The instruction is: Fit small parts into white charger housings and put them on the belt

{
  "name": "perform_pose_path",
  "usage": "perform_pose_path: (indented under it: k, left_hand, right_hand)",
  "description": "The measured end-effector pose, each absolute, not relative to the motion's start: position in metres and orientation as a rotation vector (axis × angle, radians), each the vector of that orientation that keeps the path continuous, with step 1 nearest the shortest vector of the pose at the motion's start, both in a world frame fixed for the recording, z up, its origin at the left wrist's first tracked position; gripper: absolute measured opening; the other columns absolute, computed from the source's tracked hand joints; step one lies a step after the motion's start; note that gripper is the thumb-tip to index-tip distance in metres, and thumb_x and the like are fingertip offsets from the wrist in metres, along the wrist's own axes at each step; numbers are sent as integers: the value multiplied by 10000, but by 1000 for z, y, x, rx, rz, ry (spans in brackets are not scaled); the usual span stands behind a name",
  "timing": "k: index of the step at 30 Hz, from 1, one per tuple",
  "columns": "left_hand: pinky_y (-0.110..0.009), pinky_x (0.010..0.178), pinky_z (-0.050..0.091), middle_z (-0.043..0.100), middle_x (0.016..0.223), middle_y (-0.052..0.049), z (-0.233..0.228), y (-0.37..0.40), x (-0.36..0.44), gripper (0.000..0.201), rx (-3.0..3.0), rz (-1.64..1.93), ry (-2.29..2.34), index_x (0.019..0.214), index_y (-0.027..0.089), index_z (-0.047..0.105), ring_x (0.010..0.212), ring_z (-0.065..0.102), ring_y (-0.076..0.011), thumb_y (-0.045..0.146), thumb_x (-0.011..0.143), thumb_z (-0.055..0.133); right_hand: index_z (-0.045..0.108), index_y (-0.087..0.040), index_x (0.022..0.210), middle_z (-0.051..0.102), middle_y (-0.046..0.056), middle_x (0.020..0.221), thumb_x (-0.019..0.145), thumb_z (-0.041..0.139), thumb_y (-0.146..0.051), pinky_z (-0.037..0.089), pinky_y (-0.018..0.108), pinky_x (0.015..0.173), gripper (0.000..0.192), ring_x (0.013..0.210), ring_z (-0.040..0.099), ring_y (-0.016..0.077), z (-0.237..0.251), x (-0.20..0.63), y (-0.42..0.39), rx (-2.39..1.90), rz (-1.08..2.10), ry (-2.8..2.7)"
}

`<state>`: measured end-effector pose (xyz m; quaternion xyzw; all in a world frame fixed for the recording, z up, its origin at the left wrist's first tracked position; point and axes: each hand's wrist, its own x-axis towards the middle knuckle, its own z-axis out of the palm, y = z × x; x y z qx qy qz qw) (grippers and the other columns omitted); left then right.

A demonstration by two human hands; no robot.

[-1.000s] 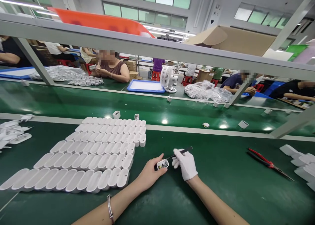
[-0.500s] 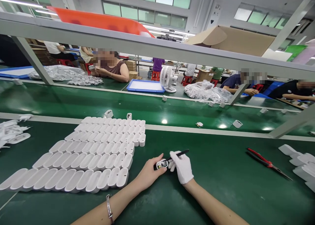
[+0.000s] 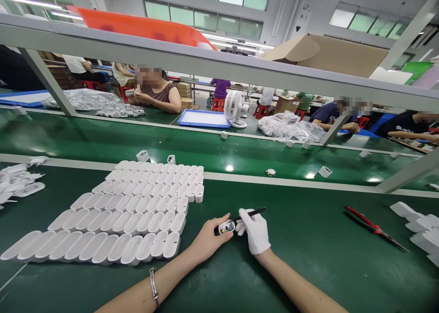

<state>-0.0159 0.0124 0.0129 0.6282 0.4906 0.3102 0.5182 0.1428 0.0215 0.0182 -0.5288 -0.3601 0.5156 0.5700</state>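
My bare left hand [image 3: 208, 240] holds a small white plastic housing [image 3: 227, 227] with its open side up, just above the green table. My right hand [image 3: 255, 230], in a white glove, grips a thin black tool [image 3: 252, 213] whose tip reaches into the housing. Left of my hands, several rows of identical white housings [image 3: 130, 212] stand packed side by side on the table.
Red-handled pliers [image 3: 372, 227] lie to the right, with loose white parts [image 3: 418, 228] at the far right and more [image 3: 17, 185] at the far left. Beyond, a green conveyor belt [image 3: 219, 153] carries single housings. Other people sit across it, by a white fan [image 3: 235, 108].
My hands have stayed almost in place on the housing and tool. The single housings on the conveyor belt have drifted to the left.
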Motion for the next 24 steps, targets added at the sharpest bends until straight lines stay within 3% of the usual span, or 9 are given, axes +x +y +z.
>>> perform_pose_path:
  k: [7, 24]
  left_hand:
    - [-455, 1055, 330, 552, 1312, -71, 10, 13, -15, 570, 1513, 766, 1149, 1285, 186, 533, 1197, 491, -320, 369, 761, 660]
    - [-452, 1055, 335, 549, 1312, -89, 13, 13, -15, 578, 1508, 752, 1161, 1281, 151, 531, 1201, 491, -313, 347, 751, 658]
  right_hand:
    - [549, -162, 608, 565, -3, 374, 625, 713, -556, 321, 190, 316, 428, 278, 456, 98, 23, 145, 27, -1262, 1359, -1030]
    - [549, -160, 625, 548, -10, 364, 639, 707, -537, 312, 188, 323, 409, 276, 438, 90, 21, 142, 23, -1231, 1269, -945]
